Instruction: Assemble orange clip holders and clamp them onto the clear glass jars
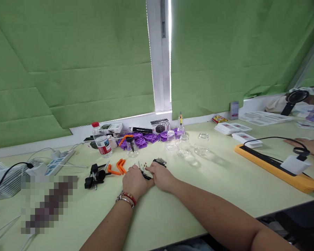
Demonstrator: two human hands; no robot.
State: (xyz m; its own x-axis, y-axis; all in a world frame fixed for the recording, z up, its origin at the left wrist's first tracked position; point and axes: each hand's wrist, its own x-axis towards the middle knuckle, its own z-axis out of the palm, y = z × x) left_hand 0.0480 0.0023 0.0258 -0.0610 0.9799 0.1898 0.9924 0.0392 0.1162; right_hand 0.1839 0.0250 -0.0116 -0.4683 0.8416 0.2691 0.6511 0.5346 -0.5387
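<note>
My left hand point(135, 182) is closed on a small dark part point(146, 175) that shows only in part between my two hands. My right hand point(162, 176) lies against it with bent fingers; whatever is in those fingers is hidden. Just beyond the fingers are several tiny brass-coloured pieces point(145, 164) and a group of small metal springs point(161, 160) beside a black piece. Left of my left hand are orange angled pieces point(121, 166) and black knobs with metal rods point(95, 176).
Clear glass jars point(183, 144), purple plastic parts point(141, 139) and a water bottle point(102, 141) stand toward the wall. At right are a yellow-orange power strip point(274, 169), stacked cards point(226, 128) and another person's hand point(307, 144). Cables and a power strip point(60, 162) lie left.
</note>
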